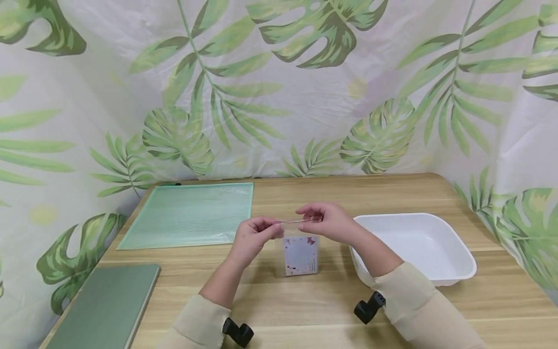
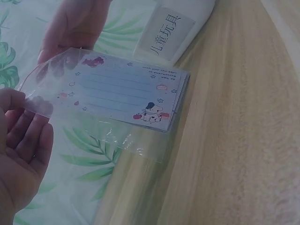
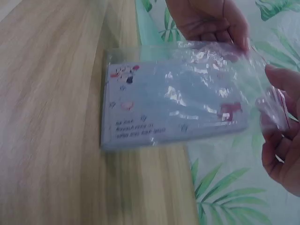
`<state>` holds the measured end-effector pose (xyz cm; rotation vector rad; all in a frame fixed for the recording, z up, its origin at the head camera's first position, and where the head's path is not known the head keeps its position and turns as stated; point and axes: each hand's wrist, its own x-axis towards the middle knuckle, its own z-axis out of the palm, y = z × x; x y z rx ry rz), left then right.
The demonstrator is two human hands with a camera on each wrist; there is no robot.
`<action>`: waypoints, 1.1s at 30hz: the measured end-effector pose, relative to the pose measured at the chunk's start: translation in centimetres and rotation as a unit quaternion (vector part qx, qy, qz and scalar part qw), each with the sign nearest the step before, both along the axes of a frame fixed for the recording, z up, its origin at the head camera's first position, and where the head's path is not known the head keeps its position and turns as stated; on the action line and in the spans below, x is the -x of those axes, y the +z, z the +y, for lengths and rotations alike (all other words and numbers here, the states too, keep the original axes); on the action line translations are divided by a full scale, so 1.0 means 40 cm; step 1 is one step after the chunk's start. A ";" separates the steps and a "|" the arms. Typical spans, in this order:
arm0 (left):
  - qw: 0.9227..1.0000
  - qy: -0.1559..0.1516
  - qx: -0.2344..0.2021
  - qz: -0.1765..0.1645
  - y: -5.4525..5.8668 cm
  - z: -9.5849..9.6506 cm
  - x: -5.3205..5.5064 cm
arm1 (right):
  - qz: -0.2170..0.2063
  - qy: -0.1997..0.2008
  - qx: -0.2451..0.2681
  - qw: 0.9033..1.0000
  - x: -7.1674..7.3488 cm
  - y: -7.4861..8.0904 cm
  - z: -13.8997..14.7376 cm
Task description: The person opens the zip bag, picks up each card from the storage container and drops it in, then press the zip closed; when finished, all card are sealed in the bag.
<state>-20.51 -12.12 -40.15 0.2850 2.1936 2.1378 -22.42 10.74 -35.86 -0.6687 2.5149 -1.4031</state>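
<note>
A clear zip bag (image 1: 301,256) with printed note sheets (image 2: 122,93) inside hangs upright between both hands, above the wooden table. The sheets are pale blue, with a cartoon cow, small stars and ruled lines. At the bag's top left corner, my left hand (image 1: 255,235) pinches the edge between thumb and fingers. My right hand (image 1: 333,223) holds the other top corner, its thumb on one side and fingers on the other in the right wrist view. A thin red line runs along the bag's top edge.
To the right stands a white basin (image 1: 468,269), its side bearing a label (image 2: 168,33). A green mesh zip pouch (image 1: 187,213) lies at the back left, and a grey-green flat board (image 1: 104,305) at the front left. Leaf-print cloth (image 1: 305,97) hangs behind the table (image 1: 305,310).
</note>
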 end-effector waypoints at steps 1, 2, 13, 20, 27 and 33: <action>1.000 -0.004 0.000 0.001 0.001 0.000 0.000 | 0.004 0.004 -0.012 1.000 0.000 0.005 -0.008; 1.000 -0.007 0.002 0.003 0.003 0.000 0.000 | 0.008 0.007 -0.023 1.000 -0.001 0.009 -0.016; 0.990 -0.017 0.124 0.057 0.025 -0.016 0.010 | 0.023 0.027 -0.106 0.994 0.006 0.041 -0.065; 0.988 -0.025 0.144 0.054 0.035 -0.017 0.013 | 0.040 0.046 -0.118 0.991 0.009 0.052 -0.084; 0.986 -0.020 0.154 0.060 0.042 -0.018 0.008 | 0.045 0.047 -0.135 0.989 0.011 0.057 -0.092; 0.986 -0.018 0.152 0.061 0.045 -0.017 0.006 | 0.040 0.055 -0.140 0.988 0.012 0.061 -0.094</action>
